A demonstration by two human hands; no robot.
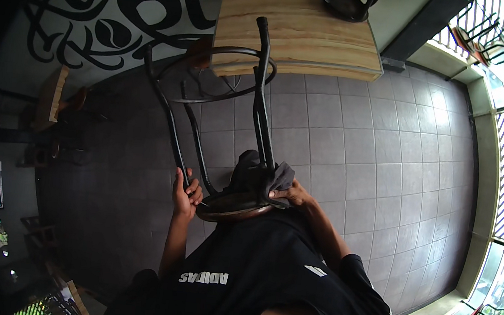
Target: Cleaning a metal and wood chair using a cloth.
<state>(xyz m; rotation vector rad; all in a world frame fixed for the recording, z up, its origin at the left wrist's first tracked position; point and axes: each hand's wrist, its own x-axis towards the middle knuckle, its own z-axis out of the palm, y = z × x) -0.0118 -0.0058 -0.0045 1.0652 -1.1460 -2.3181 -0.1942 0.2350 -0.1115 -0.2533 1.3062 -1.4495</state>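
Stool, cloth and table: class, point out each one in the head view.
Stool (234, 204), head view: on its seat.
Cloth (283, 176), head view: on its folds.
Table (304, 29), head view: on its top.

We have the black stool (264, 128) tipped, legs pointing away from us. Left grip (187, 195) wraps a leg (173, 127) near its seat (236, 214); right grip (292, 194) has grey cloth (283, 176) at the stool's right side. Wooden surface (291, 28) beyond the stool, tiled floor (341, 136) below it.
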